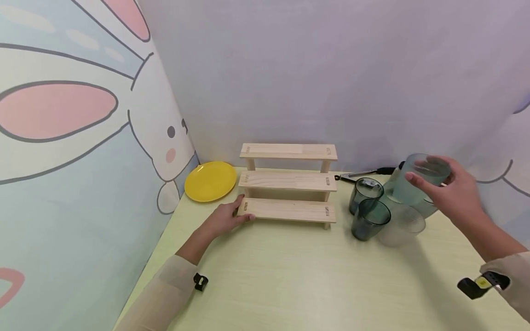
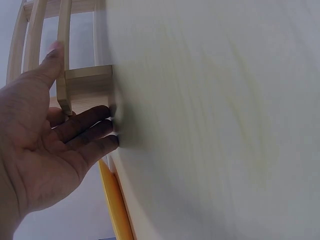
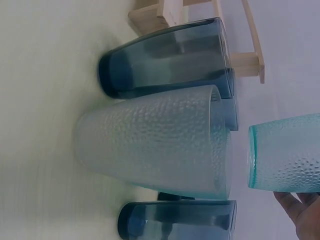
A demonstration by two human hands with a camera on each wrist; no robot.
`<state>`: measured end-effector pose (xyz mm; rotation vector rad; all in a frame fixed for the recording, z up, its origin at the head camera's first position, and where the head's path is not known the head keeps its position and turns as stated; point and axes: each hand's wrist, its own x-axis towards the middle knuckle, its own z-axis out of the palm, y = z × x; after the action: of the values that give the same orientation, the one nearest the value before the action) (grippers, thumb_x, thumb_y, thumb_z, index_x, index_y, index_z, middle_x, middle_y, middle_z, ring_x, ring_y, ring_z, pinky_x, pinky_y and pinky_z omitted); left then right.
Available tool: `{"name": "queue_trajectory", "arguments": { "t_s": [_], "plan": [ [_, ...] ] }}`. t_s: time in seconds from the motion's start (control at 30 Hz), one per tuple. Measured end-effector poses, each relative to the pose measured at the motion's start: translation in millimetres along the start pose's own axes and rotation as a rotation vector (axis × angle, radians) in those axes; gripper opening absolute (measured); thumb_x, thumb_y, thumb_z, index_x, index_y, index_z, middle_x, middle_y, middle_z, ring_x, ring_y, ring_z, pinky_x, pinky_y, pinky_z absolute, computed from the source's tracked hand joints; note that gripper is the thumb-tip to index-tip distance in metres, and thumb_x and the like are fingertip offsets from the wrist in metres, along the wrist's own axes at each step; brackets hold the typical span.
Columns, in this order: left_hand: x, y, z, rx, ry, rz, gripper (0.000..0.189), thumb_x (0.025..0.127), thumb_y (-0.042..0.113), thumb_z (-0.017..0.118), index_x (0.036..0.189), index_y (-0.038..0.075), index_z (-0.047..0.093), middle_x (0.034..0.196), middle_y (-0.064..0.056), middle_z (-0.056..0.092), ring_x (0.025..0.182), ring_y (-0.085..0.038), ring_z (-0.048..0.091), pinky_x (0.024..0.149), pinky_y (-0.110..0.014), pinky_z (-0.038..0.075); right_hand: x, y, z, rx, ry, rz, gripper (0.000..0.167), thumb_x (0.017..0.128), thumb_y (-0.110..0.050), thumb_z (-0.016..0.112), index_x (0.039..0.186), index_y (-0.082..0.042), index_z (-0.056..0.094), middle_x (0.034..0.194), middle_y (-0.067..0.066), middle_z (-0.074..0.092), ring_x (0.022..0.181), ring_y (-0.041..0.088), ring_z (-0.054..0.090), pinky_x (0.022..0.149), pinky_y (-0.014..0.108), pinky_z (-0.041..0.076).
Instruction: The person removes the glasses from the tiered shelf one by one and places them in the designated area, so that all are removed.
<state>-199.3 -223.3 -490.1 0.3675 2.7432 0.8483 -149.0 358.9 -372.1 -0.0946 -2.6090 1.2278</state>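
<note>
My left hand [image 1: 223, 218] grips the left end of the lowest board of a three-tier wooden rack [image 1: 287, 180]. In the left wrist view, the thumb lies on one side of that board [image 2: 64, 95] while the other fingers reach past its end near the tabletop. On the right, my right hand [image 1: 460, 191] holds a pale teal tumbler [image 1: 406, 192] up above several other tumblers. Among those below are a smoky blue one [image 1: 370, 221], another like it [image 1: 364, 192] behind, and a clear pebbled one [image 3: 150, 135].
A yellow plate [image 1: 210, 182] lies left of the rack, by the rabbit-patterned side wall [image 1: 103, 220]. Behind the tumblers, a utensil with a black handle [image 1: 385, 170] lies along the back wall. The pale wooden table [image 1: 290, 276] stretches toward me.
</note>
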Motion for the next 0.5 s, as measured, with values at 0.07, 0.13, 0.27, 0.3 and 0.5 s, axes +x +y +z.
{"name": "queue_trajectory", "arguments": {
  "t_s": [0.07, 0.13, 0.27, 0.3, 0.5],
  "plan": [
    [0.0, 0.2, -0.1, -0.001, 0.003, 0.000, 0.110, 0.098, 0.071, 0.072, 0.176, 0.008, 0.027, 0.162, -0.027, 0.058, 0.126, -0.029, 0.067, 0.112, -0.055, 0.056, -3.2, 4.4, -3.3, -0.003, 0.006, 0.000, 0.068, 0.102, -0.039, 0.083, 0.161, -0.025, 0.053, 0.118, -0.049, 0.060, 0.100, -0.023, 0.055, 0.065, 0.013, 0.047],
    [0.0, 0.5, 0.1, -0.001, 0.005, -0.002, 0.109, 0.098, 0.071, 0.073, 0.176, 0.009, 0.028, 0.162, -0.026, 0.058, 0.126, -0.030, 0.067, 0.112, -0.055, 0.056, -6.1, 8.3, -5.5, -0.017, 0.019, 0.002, 0.069, 0.101, -0.039, 0.084, 0.161, -0.024, 0.053, 0.116, -0.051, 0.059, 0.099, -0.025, 0.054, 0.064, 0.012, 0.046],
    [0.6, 0.2, 1.0, 0.010, 0.007, -0.008, 0.109, 0.098, 0.071, 0.072, 0.176, 0.008, 0.028, 0.162, -0.026, 0.058, 0.125, -0.029, 0.067, 0.111, -0.054, 0.057, -10.9, 14.5, -9.1, -0.061, 0.049, 0.003, 0.073, 0.101, -0.041, 0.084, 0.162, -0.020, 0.053, 0.112, -0.054, 0.056, 0.101, -0.027, 0.049, 0.069, 0.006, 0.043],
    [0.6, 0.2, 1.2, 0.013, 0.007, -0.009, 0.109, 0.098, 0.071, 0.072, 0.176, 0.008, 0.028, 0.161, -0.026, 0.058, 0.124, -0.029, 0.067, 0.111, -0.054, 0.057, -12.0, 15.8, -9.9, -0.068, 0.055, 0.003, 0.073, 0.100, -0.042, 0.084, 0.162, -0.019, 0.053, 0.112, -0.054, 0.056, 0.100, -0.027, 0.048, 0.070, 0.004, 0.042],
    [-0.1, 0.7, 0.9, 0.008, 0.003, -0.015, 0.109, 0.098, 0.071, 0.072, 0.176, 0.008, 0.028, 0.162, -0.027, 0.057, 0.126, -0.029, 0.067, 0.111, -0.055, 0.057, -18.4, 22.7, -17.6, -0.106, 0.064, 0.003, 0.077, 0.101, -0.042, 0.083, 0.164, -0.013, 0.050, 0.109, -0.057, 0.053, 0.097, -0.031, 0.046, 0.068, 0.003, 0.041]
  ]
}}
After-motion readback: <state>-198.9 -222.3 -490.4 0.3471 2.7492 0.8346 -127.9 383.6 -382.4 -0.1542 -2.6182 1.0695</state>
